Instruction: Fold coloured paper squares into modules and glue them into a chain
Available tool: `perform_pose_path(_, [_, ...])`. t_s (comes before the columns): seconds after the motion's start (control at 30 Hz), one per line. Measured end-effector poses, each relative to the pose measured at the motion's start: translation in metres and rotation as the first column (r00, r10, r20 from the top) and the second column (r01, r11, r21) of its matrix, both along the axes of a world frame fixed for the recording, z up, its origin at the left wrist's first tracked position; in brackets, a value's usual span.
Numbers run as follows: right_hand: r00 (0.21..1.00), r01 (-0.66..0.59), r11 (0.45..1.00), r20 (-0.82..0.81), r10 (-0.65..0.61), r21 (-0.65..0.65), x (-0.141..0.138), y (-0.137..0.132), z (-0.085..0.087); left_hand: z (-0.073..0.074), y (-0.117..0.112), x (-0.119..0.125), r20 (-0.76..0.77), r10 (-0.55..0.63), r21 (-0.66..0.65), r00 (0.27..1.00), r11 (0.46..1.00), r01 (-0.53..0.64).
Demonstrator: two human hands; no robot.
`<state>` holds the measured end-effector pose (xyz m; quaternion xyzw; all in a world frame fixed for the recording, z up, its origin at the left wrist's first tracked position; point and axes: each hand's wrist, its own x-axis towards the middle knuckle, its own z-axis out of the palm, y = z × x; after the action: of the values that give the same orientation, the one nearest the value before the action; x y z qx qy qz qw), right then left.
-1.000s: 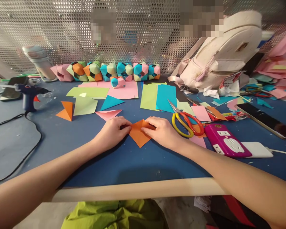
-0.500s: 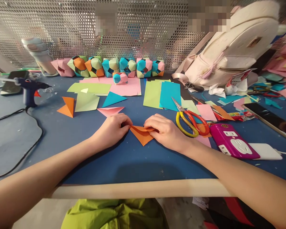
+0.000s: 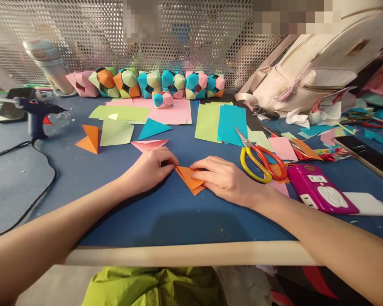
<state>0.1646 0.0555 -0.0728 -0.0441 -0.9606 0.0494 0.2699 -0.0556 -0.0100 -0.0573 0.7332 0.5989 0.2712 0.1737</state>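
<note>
A folded orange paper triangle (image 3: 189,178) lies on the blue table (image 3: 166,216) between my hands. My left hand (image 3: 151,166) is curled, its fingertips pinching the triangle's left corner. My right hand (image 3: 223,177) lies over the right side of the paper, fingers pressing it down flat. Only the triangle's lower point and middle show between the hands. Just behind my left hand sits a folded pink triangle (image 3: 149,145).
Yellow and red scissors (image 3: 258,159) and a magenta power strip (image 3: 321,189) lie right of my right hand. Loose coloured sheets (image 3: 221,123), an orange folded piece (image 3: 89,139), a glue gun (image 3: 35,117), a row of paper balls (image 3: 156,83), a white bag (image 3: 319,72) and a phone (image 3: 367,157) surround them.
The orange paper went from an open diamond to a narrower folded triangle as my hands brought its top point down and pressed it. The view shifted slightly.
</note>
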Motion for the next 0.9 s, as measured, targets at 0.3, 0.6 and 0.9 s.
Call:
perform_pose_path(0.3, [0.997, -0.017, 0.997, 0.078, 0.011, 0.07, 0.0028, 0.0021, 0.0053, 0.005, -0.0005, 0.0021, -0.021, 0.006, -0.031, 1.0, 1.0, -0.007])
perform_pose_path(0.6, [0.994, -0.039, 0.998, 0.1, 0.034, 0.053, 0.0049, 0.0027, 0.0085, 0.0056, -0.0004, 0.0014, -0.024, -0.019, -0.057, 1.0, 0.998, 0.017])
perform_pose_path(0.9, [0.992, -0.059, 0.997, 0.111, 0.053, 0.056, 0.006, 0.0027, 0.0091, 0.0065, 0.0011, -0.0068, 0.009, 0.01, -0.114, 1.0, 0.993, -0.009])
